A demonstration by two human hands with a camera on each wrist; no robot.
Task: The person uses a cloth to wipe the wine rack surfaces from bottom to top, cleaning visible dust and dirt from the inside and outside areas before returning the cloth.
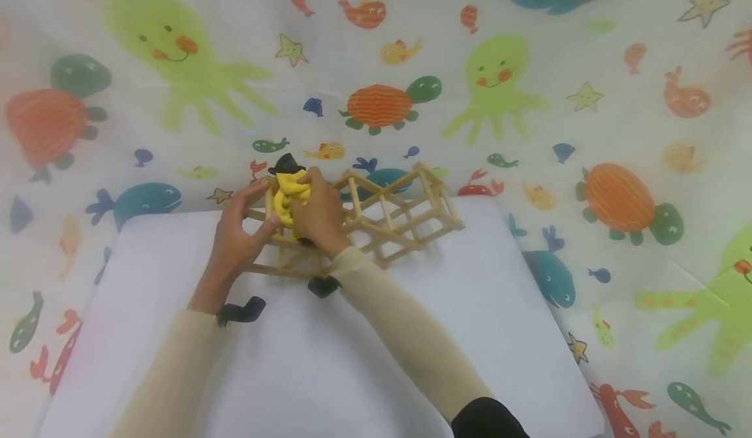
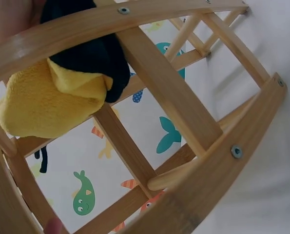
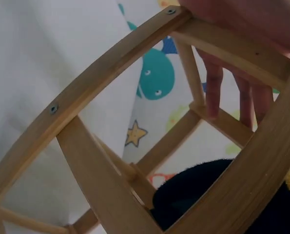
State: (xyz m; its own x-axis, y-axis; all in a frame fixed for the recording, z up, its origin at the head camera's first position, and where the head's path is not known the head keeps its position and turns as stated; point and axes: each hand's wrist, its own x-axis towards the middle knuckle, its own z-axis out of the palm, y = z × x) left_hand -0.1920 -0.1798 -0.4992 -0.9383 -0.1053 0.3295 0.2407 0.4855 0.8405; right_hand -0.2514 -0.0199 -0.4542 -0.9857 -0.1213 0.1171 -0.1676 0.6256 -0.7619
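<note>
A slatted wooden rack (image 1: 433,193) with bolted curved rails (image 2: 198,195) lies across the back of the white table. My right hand (image 1: 322,213) grips a soft yellow and black bundle (image 1: 288,193), like a rolled cloth or plush, at the rack's left part. In the left wrist view its fuzzy yellow part (image 2: 42,107) and dark part (image 2: 93,58) stick through an opening between slats. My left hand (image 1: 235,235) holds the rack's left end, thumb near the bundle. Left-hand fingers (image 3: 214,87) reach down behind an end slat in the right wrist view.
The white tabletop (image 1: 352,359) extends toward me and to the right. Behind and around it hangs a pale curtain (image 1: 529,164) printed with sea animals. Black wrist mounts (image 1: 243,310) stick out near both hands, close to the rack's front.
</note>
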